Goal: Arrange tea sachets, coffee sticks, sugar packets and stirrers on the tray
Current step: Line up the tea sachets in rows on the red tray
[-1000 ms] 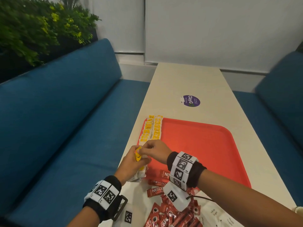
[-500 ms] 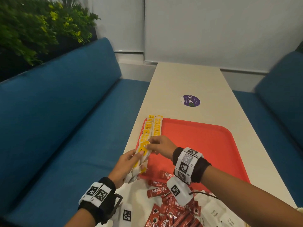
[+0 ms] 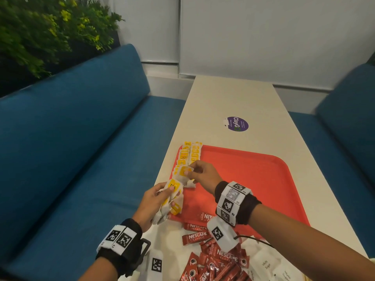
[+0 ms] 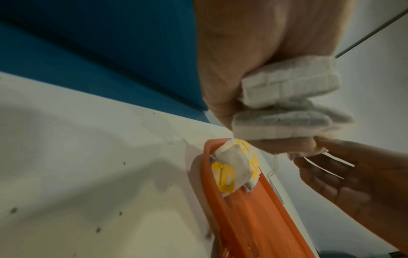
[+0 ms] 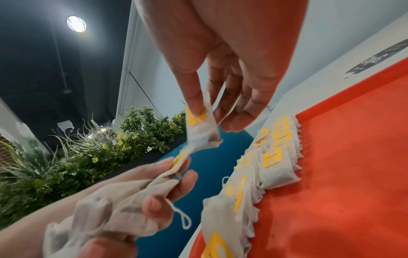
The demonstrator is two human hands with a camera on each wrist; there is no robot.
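Since the earlier frame one tea sachet (image 3: 185, 171) is being carried by the right hand (image 3: 203, 175), fingers pinched on it, toward the row on the tray (image 3: 253, 179); the bunch (image 3: 170, 199) is being gripped by the left hand (image 3: 150, 203). It should be laid overlapping, tag up.

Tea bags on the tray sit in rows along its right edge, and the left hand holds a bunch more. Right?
Not quite: the head view shows the tea bags lined along the left edge of the tray. The left hand does hold a bunch more.

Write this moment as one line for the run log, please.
step: laying tea sachets | left hand: holds bunch of sachets | right hand: pinches one sachet | tray: two sachet rows at left edge
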